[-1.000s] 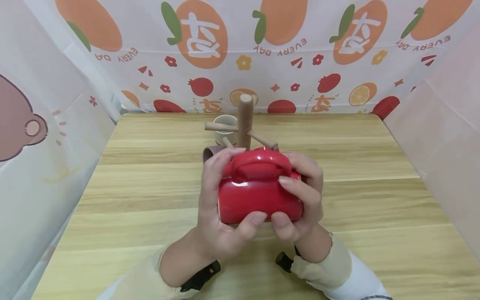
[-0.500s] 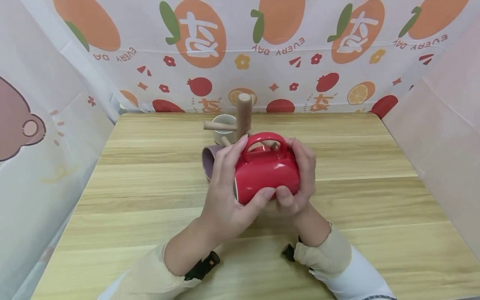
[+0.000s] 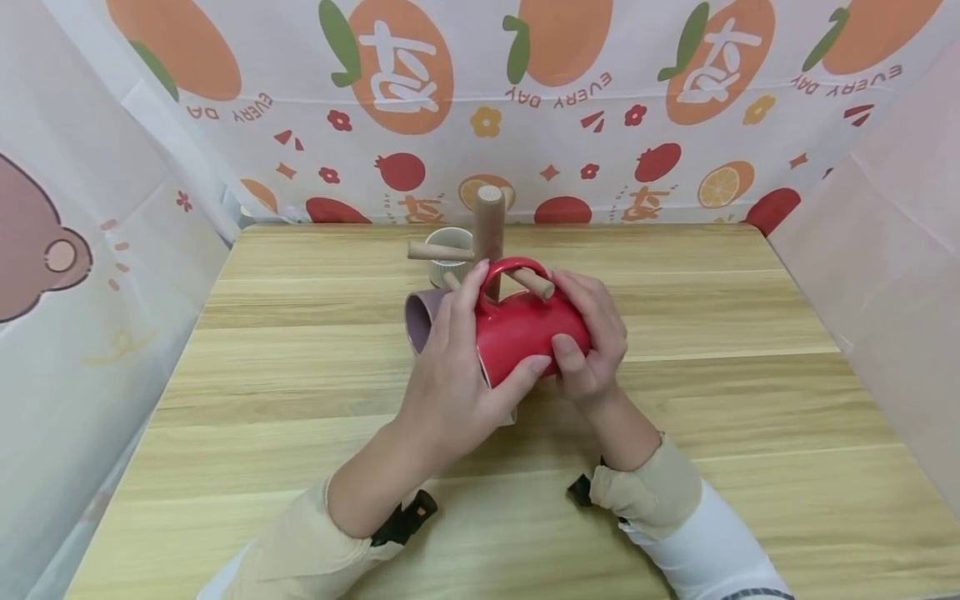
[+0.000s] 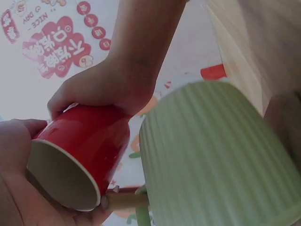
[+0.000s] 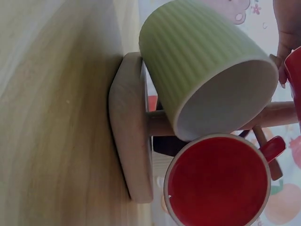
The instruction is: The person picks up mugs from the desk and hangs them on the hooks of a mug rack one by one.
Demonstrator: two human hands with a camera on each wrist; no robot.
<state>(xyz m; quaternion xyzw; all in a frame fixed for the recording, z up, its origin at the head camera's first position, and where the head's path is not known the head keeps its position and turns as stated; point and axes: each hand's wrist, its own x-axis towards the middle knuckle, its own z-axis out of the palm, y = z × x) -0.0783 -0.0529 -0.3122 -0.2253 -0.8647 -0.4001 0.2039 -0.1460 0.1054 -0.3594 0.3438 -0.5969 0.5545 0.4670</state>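
Both hands hold a glossy red mug (image 3: 528, 329) on its side, handle loop upward, in front of a wooden mug tree (image 3: 490, 229). My left hand (image 3: 450, 379) grips its mouth end; my right hand (image 3: 597, 337) grips the base end. A wooden peg (image 3: 534, 285) of the tree shows through the handle loop, its tip toward me. In the left wrist view the mug's pale inside (image 4: 63, 176) is visible beside a green ribbed mug (image 4: 211, 155). The right wrist view shows only the red mug's edge (image 5: 294, 77).
A purple mug (image 3: 420, 318) lies sideways left of the tree, and a pale ribbed cup (image 3: 450, 243) stands behind. Below the green mug, the right wrist view has a mug with a red inside (image 5: 218, 181) and the tree's base (image 5: 131, 127). A printed curtain (image 3: 562, 108) hangs behind the table (image 3: 750, 400).
Both hands have carried the red mug away from me, up to the tree, and turned it slightly. The handle loop now surrounds the peg's tip.
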